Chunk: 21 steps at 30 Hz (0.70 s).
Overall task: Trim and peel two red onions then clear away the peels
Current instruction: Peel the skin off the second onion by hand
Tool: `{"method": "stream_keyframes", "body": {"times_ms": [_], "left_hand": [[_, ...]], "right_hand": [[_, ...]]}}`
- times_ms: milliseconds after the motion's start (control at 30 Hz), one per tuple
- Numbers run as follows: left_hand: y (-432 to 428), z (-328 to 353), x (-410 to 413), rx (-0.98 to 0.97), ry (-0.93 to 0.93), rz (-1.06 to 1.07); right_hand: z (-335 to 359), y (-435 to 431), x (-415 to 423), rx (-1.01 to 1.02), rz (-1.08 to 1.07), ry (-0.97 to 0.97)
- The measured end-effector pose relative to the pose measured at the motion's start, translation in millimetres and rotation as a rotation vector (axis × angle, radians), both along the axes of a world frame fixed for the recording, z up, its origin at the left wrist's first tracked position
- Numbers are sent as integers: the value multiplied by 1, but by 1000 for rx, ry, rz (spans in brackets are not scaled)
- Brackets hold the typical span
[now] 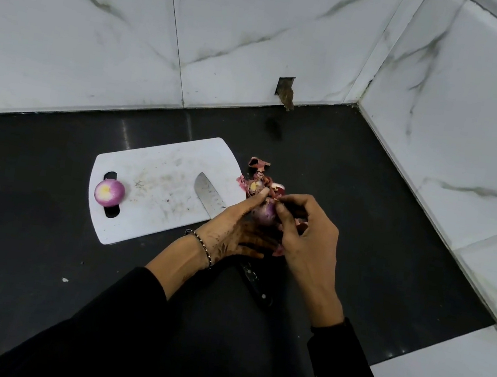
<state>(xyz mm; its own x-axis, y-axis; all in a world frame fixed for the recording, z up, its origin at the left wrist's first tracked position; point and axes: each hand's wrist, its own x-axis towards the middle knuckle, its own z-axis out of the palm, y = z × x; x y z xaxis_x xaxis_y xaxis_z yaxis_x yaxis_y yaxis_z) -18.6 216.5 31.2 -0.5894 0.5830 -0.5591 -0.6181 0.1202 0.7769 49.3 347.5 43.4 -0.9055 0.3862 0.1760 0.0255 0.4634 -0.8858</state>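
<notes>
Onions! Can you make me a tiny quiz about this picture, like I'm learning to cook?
1. True or false: the peeled onion sits on the cutting board.
2. The knife blade rests: A on the board, B in a bowl, C against the wall?
3. What do the left hand and right hand hold together?
Key: 1 true; 2 A; 3 the other onion.

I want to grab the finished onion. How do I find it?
Find the white cutting board on the black counter. At its left end, over the handle slot, sits the peeled red onion. It lies alone, smooth and purple with a pale cut face, unlike the other onion, which the left hand holds and the right hand picks at.
</notes>
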Motion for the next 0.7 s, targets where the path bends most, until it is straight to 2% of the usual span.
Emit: {"method": "stream_keyframes", "body": {"times_ms": [233, 433, 700], "left_hand": [[-3, -1, -2, 101, 16, 115], [1, -1, 1, 214, -71, 211], [8, -1, 5, 130, -77, 328]], "right_hand": [[3, 1, 2, -119, -71, -1], [5, -1, 5, -197, -42, 19], [-4, 4, 9, -172, 14, 12]]}}
